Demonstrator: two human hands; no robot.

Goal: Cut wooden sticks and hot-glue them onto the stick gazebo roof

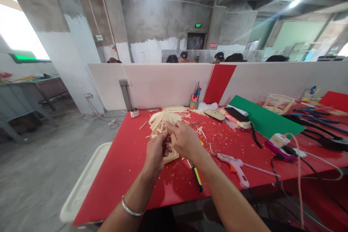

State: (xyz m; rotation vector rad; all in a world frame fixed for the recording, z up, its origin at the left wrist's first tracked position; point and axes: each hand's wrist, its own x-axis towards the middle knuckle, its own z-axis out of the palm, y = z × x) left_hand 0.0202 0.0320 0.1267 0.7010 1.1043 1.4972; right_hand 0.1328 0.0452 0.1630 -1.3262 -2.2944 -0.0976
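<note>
A small model built of thin wooden sticks, with a sloping, fanned roof, stands on the red table. Its lower part shows below my hands, and the middle is hidden behind them. My left hand is at the model's near side, its thumb and fingers closed together; whatever is between them is too small to make out. Against it, from the right, lies my right hand. Its index finger reaches to the roof sticks while the other fingers curl in, and what they grip is hidden.
On the red table lie a yellow-black utility knife, a pink-white glue gun, a tape roll and loose sticks. A pen cup, green board and power strip with cables stand farther off.
</note>
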